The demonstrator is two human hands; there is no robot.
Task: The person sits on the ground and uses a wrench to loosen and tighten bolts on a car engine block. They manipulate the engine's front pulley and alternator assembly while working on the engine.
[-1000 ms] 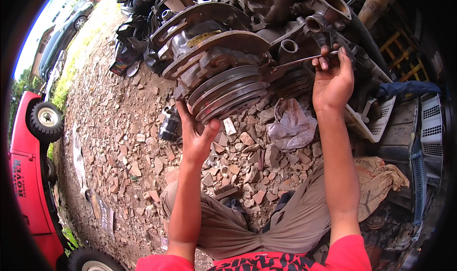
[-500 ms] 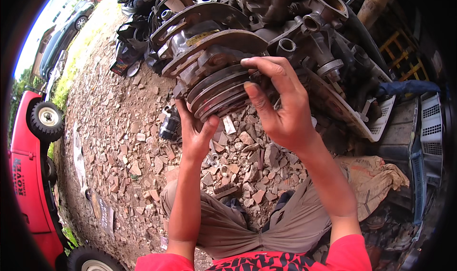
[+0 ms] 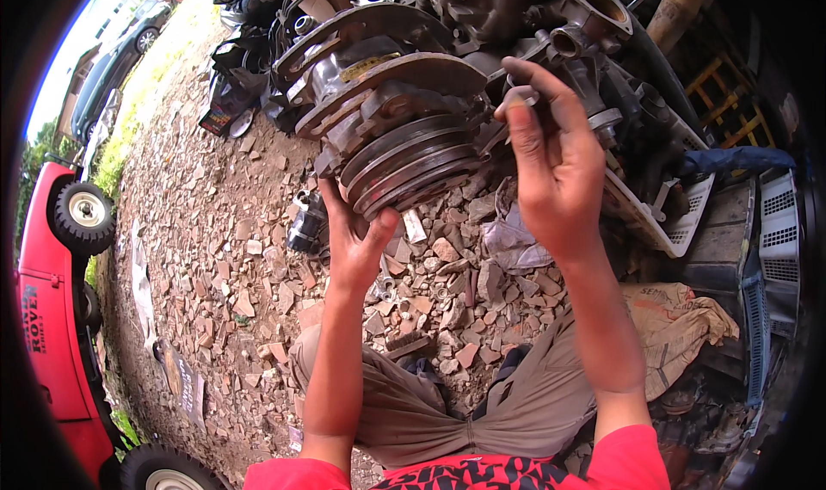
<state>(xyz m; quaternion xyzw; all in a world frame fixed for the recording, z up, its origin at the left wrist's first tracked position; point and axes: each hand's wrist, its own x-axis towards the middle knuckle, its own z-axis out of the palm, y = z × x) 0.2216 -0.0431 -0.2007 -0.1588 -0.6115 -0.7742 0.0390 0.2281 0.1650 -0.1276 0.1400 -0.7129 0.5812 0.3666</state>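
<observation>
A large rusty engine assembly (image 3: 482,25) lies on the rubble in front of me, with a grooved metal pulley (image 3: 404,159) at its near end. My left hand (image 3: 357,240) reaches up from below and grips the pulley's lower rim, thumb on one side and fingers on the other. To the right of the pulley, my right hand (image 3: 555,163) is raised with its fingers pinched on a small silvery metal piece (image 3: 520,98) at the fingertips. I cannot tell what kind of piece it is.
Broken stone rubble (image 3: 224,258) covers the ground. A red vehicle (image 3: 43,318) with a wheel (image 3: 84,216) stands at the left. A small black cylinder part (image 3: 305,223), a grey rag (image 3: 516,240), a white plastic crate (image 3: 680,223) and a tan sack (image 3: 680,318) lie nearby.
My right hand left the upper right of the engine, swept across the pulley face, and now hovers to its right pinching a small metal piece. The left hand stayed under the pulley.
</observation>
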